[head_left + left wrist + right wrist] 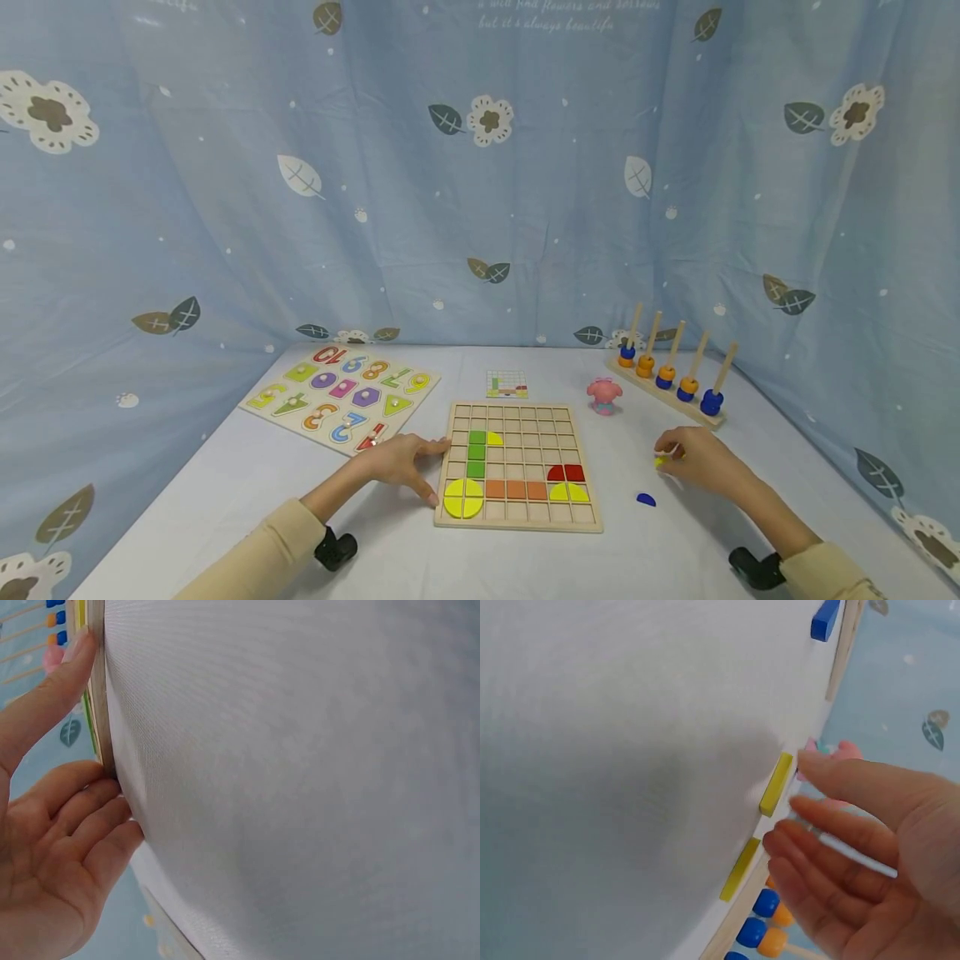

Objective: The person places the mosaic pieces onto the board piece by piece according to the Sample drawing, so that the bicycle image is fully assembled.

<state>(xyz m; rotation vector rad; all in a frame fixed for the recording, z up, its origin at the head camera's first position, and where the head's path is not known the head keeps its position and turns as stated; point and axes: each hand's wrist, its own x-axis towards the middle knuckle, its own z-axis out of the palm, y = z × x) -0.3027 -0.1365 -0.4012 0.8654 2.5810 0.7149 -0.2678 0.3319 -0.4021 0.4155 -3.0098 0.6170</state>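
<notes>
A wooden grid board (517, 525) holds green squares, orange squares, red pieces and yellow rounded pieces. My left hand (405, 462) rests against its left edge, thumb and fingers spread apart; the left wrist view shows the thumb (56, 694) and fingertips touching the board's side (101, 712). To the board's right, my right hand (701, 458) is low over the table beside a small yellow piece (660, 460). In the right wrist view two yellow pieces (776, 785) lie on the cloth just past the parted thumb and fingers. A blue half-round piece (646, 500) lies nearer the board.
A number puzzle board (307, 408) lies at left. Behind the grid board is a small pattern card (507, 384). A pink figurine (603, 396) and a peg stand with blue and orange beads (665, 379) stand at back right. A patterned curtain (480, 208) hangs behind.
</notes>
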